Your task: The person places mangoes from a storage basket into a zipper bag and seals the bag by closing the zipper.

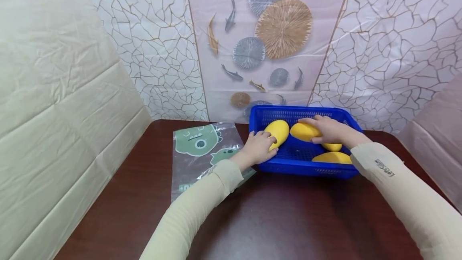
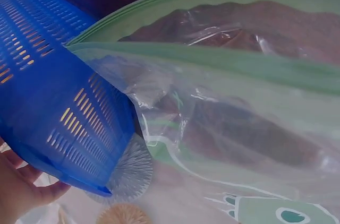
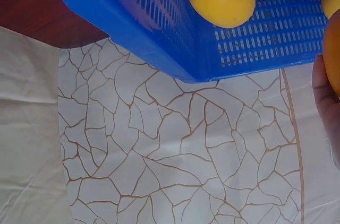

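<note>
Blue basket: the basket (image 1: 304,167) sits at the far side of the table (image 1: 299,216), its back rim close to the patterned cloth (image 1: 169,55) and a strip of table beyond its right end.
Near room: the table runs wide from the basket's front wall toward the person.
Left flank: a clear printed bag (image 1: 191,135) lies just beside the basket; the left wrist view shows its green-edged mouth parted. Whether bag and basket touch, I cannot tell.
Gap inside: blue basket floor shows between the two gripped fruits, a narrow space.
Left fruit: the left yellow fruit (image 1: 279,129) is in the basket's left end, tilted.
Right fruit: the right yellow fruit (image 1: 304,132) is over the basket's middle; two other yellow fruits (image 1: 333,157) lie near the front right.
Left hand: the left hand (image 1: 258,148) reaches across the left rim, fingers curled on the left yellow fruit.
Right hand: the right hand (image 1: 331,130) comes in from the right, pinching the right yellow fruit between fingers and thumb.
Sleeves: the left sleeve (image 1: 195,208) passes above the bag; the right sleeve (image 1: 400,187) slants over the table's right side.
</note>
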The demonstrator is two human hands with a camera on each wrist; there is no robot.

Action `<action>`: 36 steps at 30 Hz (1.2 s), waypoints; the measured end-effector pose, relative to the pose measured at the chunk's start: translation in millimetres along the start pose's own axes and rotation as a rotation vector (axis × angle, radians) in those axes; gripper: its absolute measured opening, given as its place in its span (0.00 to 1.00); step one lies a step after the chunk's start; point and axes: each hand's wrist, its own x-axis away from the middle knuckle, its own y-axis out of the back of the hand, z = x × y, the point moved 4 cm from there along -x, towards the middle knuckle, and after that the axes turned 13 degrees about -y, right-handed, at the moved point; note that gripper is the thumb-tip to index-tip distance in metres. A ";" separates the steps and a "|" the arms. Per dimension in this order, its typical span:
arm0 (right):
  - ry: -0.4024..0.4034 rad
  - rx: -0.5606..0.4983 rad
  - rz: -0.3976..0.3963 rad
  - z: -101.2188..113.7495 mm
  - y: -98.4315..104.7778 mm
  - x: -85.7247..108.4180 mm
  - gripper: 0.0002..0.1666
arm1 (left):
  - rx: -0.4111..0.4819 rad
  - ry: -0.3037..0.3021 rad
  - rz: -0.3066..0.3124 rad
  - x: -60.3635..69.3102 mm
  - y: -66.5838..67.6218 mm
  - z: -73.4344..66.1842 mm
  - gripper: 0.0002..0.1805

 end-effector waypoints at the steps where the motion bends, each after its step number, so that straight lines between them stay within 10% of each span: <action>1: -0.004 -0.005 -0.003 -0.5 0.1 0.9 0.39 | -0.001 -0.005 -0.009 0.1 0.6 -0.4 0.19; 10: -0.044 -0.054 -0.064 -0.7 1.2 9.3 0.41 | -0.003 -0.129 -0.108 8.5 17.2 -10.7 0.16; 21: 0.000 -0.101 -0.131 7.1 -0.9 22.9 0.38 | -0.002 -0.300 -0.169 48.6 29.8 -30.1 0.15; 36: -0.052 -0.205 -0.205 8.4 -0.3 42.1 0.34 | -0.174 -0.414 -0.224 97.5 25.0 -19.7 0.15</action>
